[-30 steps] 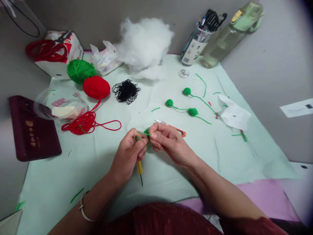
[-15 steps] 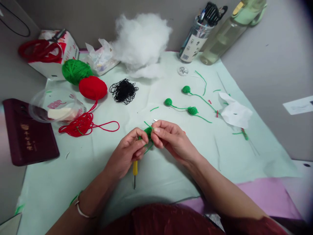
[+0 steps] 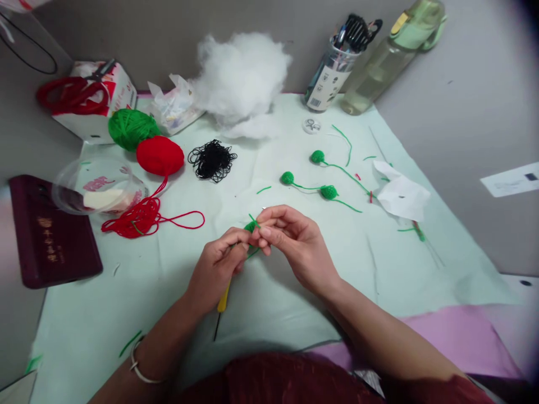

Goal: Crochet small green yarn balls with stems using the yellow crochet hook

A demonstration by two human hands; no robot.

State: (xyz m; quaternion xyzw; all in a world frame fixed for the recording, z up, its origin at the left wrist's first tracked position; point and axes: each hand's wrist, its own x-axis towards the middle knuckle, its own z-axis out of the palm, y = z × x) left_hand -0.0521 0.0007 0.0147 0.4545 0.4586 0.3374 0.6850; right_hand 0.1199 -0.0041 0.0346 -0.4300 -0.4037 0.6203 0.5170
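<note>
My left hand point(image 3: 221, 258) is closed around a small green crocheted piece point(image 3: 250, 226), mostly hidden by the fingers. Sticking out below that hand is a yellow-handled tool point(image 3: 223, 300) with a thin dark shaft; its other end is hidden. My right hand point(image 3: 290, 238) pinches a short green yarn end point(image 3: 253, 220) at the crocheted piece, thumb against fingers. Both hands nearly touch. Beyond them lie green crocheted balls, one point(image 3: 287, 178) joined by yarn to another point(image 3: 329, 192), and a third point(image 3: 317, 156) with a long tail.
Red yarn point(image 3: 160, 155), green yarn point(image 3: 133, 129) and a black cord bundle point(image 3: 213, 160) lie left. White stuffing point(image 3: 244, 78) is at the back. A pen jar point(image 3: 328, 78) and bottle point(image 3: 379, 73) stand back right. Red-handled scissors point(image 3: 73, 96) rest on a box; a maroon case point(image 3: 54, 235) lies left.
The yellow-handled tool has tilted, its lower end swinging left. My left fingers now cover more of the green piece. The view has shifted slightly.
</note>
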